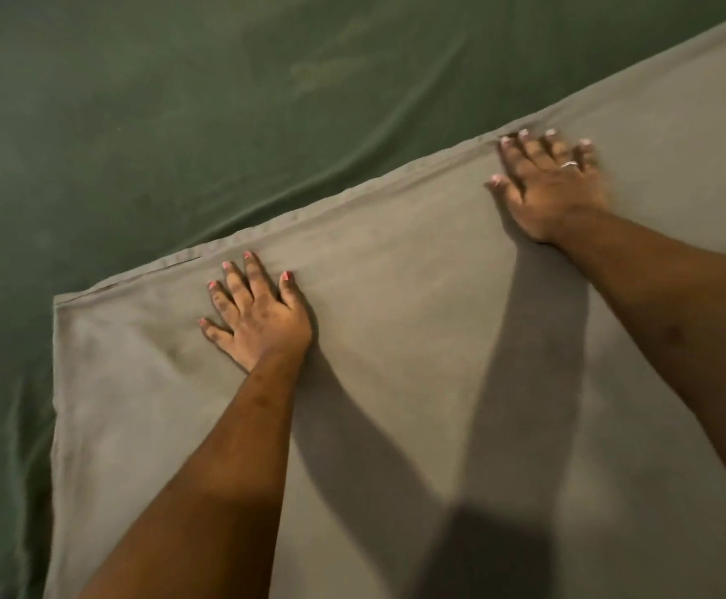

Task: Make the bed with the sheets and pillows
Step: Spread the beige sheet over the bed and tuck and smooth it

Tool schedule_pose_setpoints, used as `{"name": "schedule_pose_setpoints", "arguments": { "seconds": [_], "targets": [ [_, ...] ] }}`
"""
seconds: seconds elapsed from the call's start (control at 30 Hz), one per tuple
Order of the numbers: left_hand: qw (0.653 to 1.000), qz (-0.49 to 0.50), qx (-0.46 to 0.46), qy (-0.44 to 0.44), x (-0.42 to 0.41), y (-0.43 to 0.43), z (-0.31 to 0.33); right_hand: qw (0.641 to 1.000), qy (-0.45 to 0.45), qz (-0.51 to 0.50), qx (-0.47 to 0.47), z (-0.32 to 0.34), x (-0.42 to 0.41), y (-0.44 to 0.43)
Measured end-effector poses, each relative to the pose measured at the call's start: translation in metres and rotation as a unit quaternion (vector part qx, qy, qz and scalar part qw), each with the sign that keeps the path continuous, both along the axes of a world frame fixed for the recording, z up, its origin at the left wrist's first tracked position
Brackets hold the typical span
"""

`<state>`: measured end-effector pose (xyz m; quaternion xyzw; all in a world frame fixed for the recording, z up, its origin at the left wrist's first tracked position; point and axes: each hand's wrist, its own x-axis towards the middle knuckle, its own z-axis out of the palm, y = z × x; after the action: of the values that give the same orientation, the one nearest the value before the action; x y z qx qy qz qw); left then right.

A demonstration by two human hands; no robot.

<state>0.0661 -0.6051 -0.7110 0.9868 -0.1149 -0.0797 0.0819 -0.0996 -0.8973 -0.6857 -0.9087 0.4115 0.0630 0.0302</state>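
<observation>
The grey sheet lies spread flat over a green sheet. It fills the lower right of the frame, from the bottom edge up to a hemmed edge running diagonally from middle left to the upper right corner. Both forearms reach up across it, throwing dark shadows on the cloth. Left of centre, the left hand rests flat on the grey sheet just below the hem, fingers straight and spread, gripping nothing. Farther up and right, the right hand, with a ring on one finger, presses flat likewise, its fingertips at the hem. Beyond the hem, the green sheet fills the upper left, faintly creased.
</observation>
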Motion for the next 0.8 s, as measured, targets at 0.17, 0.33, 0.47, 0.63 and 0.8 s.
{"name": "schedule_pose_setpoints", "arguments": {
  "seconds": [0.17, 0.33, 0.47, 0.63, 0.8],
  "targets": [
    [1.0, -0.002, 0.007, 0.027, -0.021, -0.056, 0.021, 0.999, -0.031, -0.014, 0.032, 0.0, 0.022, 0.014],
    [0.984, -0.164, -0.049, 0.046, -0.098, -0.16, 0.021, 0.988, -0.052, 0.142, 0.043, -0.006, 0.038, 0.037],
    [0.98, -0.19, -0.049, 0.044, -0.129, -0.21, 0.02, 0.984, -0.029, 0.178, -0.001, -0.003, 0.004, -0.025],
    [0.959, -0.275, -0.043, 0.056, -0.178, -0.287, 0.022, 0.995, -0.023, 0.088, -0.034, 0.001, -0.058, -0.11],
    [0.953, -0.3, -0.018, 0.048, -0.197, -0.357, 0.019, 0.999, -0.014, 0.029, -0.039, 0.001, -0.09, -0.165]
  ]
}}
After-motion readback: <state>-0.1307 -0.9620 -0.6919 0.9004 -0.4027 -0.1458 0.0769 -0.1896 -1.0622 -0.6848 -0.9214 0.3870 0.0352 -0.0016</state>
